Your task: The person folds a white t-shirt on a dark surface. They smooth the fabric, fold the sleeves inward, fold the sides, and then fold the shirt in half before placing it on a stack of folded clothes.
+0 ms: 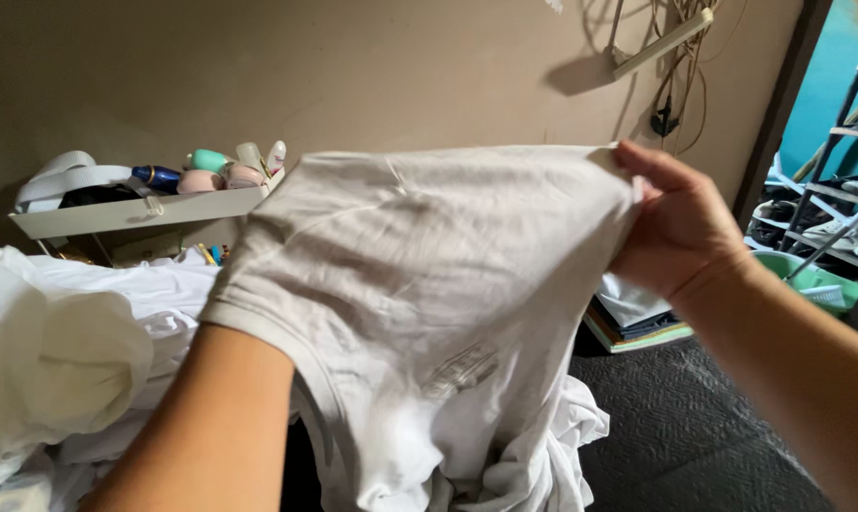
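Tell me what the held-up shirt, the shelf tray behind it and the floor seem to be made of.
Shirt: soft knit fabric, likely cotton, off-white and matte; it drapes, creases and has a ribbed hem. The right hand pinches its edge; the left is hidden inside it.
Tray: probably painted wood or board, flat pale front, hard to tell.
Floor: dark textured mat or carpet, judging by its woven-looking pattern.

Right hand (680, 228) raised, fingers pinched shut; left hand hidden, forearm raised.

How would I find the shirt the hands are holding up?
Look in front of the tan wall, above the pile of white laundry. The shirt hangs between the right hand and the left arm inside it. It's the only cloth lifted up.
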